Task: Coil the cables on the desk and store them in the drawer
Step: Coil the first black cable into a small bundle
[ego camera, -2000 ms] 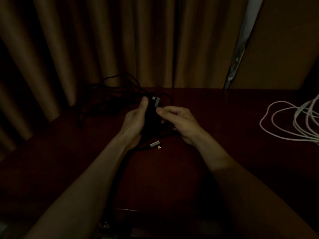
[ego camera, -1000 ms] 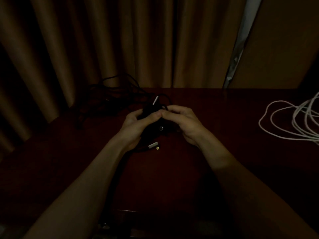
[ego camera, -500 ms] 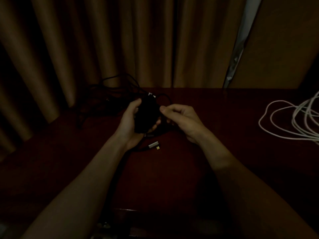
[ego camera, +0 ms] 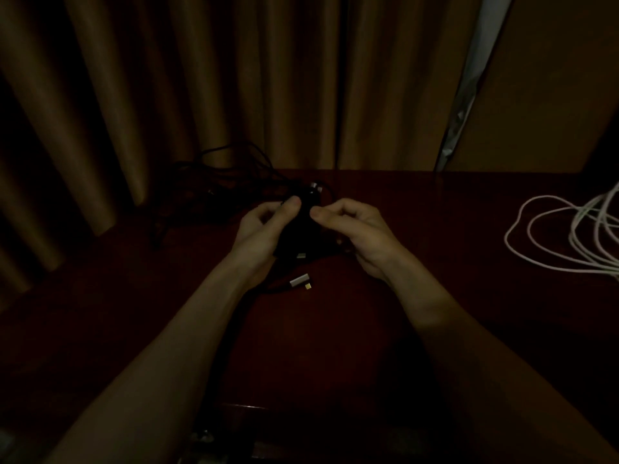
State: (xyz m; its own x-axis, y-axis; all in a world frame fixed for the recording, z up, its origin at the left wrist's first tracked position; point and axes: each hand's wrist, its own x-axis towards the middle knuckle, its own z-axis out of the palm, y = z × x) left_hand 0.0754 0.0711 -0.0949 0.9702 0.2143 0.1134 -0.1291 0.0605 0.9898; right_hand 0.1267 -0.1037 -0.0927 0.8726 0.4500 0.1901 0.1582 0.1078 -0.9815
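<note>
Toward the desk's (ego camera: 335, 329) far edge: left hand (ego camera: 263, 231) is gripping a bundled black cable (ego camera: 298, 229); right hand (ego camera: 356, 231), fingers curled, is sitting just beside it, grip unclear.

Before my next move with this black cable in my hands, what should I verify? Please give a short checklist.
1. Left hand holds the bundle: ok.
2. Right hand has a grip on the cable: cannot tell, too dark.
3. Plug tucked into the bundle: not ok, it lies on the desk.
4. White cable coiled: not ok, loose loops at the right.
5. Tangle at the back left coiled: not ok.
6. Drawer open: cannot tell, too dark below the desk edge.
</note>
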